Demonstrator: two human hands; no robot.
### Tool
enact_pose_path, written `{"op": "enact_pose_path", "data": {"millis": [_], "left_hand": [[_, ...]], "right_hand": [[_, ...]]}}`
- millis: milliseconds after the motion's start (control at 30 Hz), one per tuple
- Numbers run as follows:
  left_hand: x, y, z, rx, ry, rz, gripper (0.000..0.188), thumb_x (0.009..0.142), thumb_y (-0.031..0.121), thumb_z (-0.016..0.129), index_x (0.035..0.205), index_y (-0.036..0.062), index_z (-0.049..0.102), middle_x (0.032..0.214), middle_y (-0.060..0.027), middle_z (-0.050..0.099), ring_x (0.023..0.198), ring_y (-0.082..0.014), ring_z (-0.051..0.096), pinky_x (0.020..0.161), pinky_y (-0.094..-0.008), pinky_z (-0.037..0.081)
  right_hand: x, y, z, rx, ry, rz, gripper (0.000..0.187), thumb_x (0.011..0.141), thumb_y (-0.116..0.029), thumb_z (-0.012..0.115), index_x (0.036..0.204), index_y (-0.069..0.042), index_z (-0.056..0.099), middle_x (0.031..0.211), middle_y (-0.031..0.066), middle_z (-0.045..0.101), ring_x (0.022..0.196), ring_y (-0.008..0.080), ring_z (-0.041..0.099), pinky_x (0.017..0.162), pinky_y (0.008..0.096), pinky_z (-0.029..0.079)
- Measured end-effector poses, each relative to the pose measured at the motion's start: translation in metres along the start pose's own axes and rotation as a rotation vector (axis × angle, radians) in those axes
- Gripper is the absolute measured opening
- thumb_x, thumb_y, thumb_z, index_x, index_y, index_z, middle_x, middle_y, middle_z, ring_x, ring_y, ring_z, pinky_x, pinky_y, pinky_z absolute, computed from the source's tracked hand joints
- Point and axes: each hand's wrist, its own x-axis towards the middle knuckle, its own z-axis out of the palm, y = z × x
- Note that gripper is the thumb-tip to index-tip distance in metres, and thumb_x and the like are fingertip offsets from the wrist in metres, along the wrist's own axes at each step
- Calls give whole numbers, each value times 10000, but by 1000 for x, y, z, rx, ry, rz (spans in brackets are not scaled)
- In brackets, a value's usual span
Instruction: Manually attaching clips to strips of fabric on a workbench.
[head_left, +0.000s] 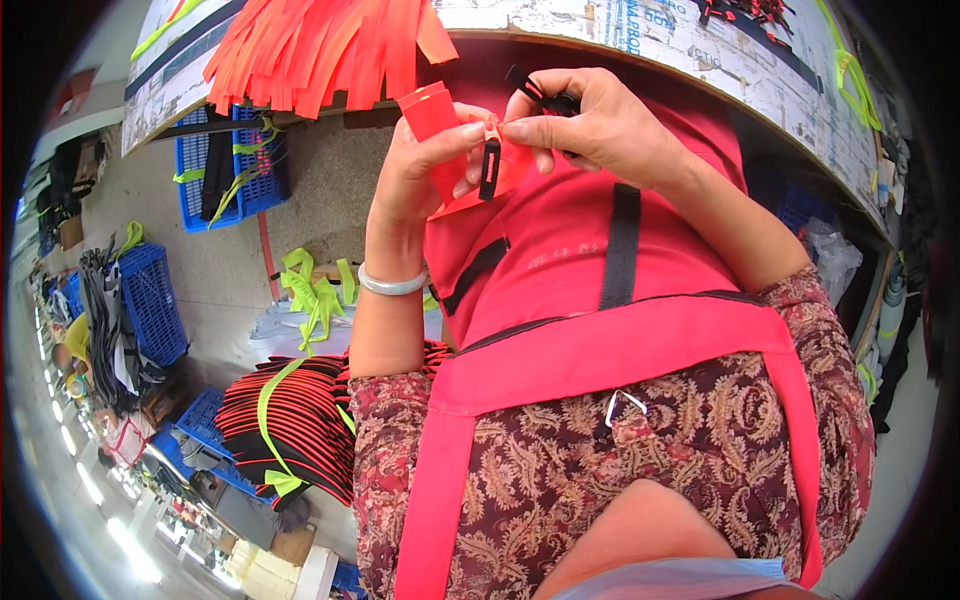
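Observation:
Above the red apron, my two hands meet near the table edge. My left hand (pixel 412 165) is closed on a bright orange-red strip (pixel 430 112), which sticks up folded between thumb and fingers. At the strip's end, a small black slotted plastic buckle (pixel 489 170) hangs between both thumbs. My right hand (pixel 625 130) pinches near the end of the strip at the buckle. Curled in its fingers are further small black plastic pieces (pixel 566 104), whose exact shape is partly hidden. Just beyond my left hand, a bunch of matching orange-red strips (pixel 320 55) drapes over the table edge.
The white-topped table (pixel 540 18) runs across the front, with black and red pieces (pixel 750 15) at the far right. Blue crates (pixel 258 165) stand under and beside it. A stack of black, red-edged pieces (pixel 290 425), tied with a yellow-green strip, lies at my left.

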Motion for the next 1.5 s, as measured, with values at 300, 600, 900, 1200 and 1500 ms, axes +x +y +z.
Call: {"op": "enact_pose_path", "data": {"millis": [300, 600, 900, 1200, 1500], "left_hand": [[1, -4, -4, 168, -26, 36, 209, 831, 122, 640, 982, -23, 634, 704, -67, 614, 467, -113, 526, 366, -210, 361], [3, 2, -1, 127, -32, 25, 141, 837, 100, 664, 917, -15, 665, 686, -51, 624, 513, -94, 548, 397, -213, 388], [2, -7, -8, -24, -15, 16, 187, 845, 121, 645, 956, -30, 630, 718, -75, 623, 514, -113, 555, 388, -209, 388], [2, -6, -9, -57, -81, -5, 181, 841, 119, 637, 955, -22, 631, 711, -86, 614, 491, -122, 547, 377, -211, 376], [1, -4, -5, 130, -49, -54, 152, 809, 108, 684, 903, -8, 656, 706, -58, 632, 509, -92, 551, 392, -205, 383]], "right_hand": [[4, 11, -3, -88, 10, -82, 167, 837, -154, 650, 859, 12, 651, 649, 47, 632, 584, 52, 558, 531, 207, 388], [10, 11, -5, -70, 3, -112, 145, 824, -140, 653, 847, 3, 651, 652, 48, 636, 577, 46, 545, 525, 206, 377], [2, 5, -1, 19, 40, 47, 168, 855, -169, 654, 914, -12, 640, 687, 43, 650, 491, 17, 456, 425, 175, 314], [0, -1, -1, -54, 3, 12, 144, 861, -165, 661, 882, -25, 636, 648, 18, 615, 448, 2, 430, 400, 163, 306], [7, 11, -8, -224, -75, -75, 130, 812, -126, 649, 827, 3, 659, 675, 60, 648, 555, 63, 540, 522, 207, 380]]}}
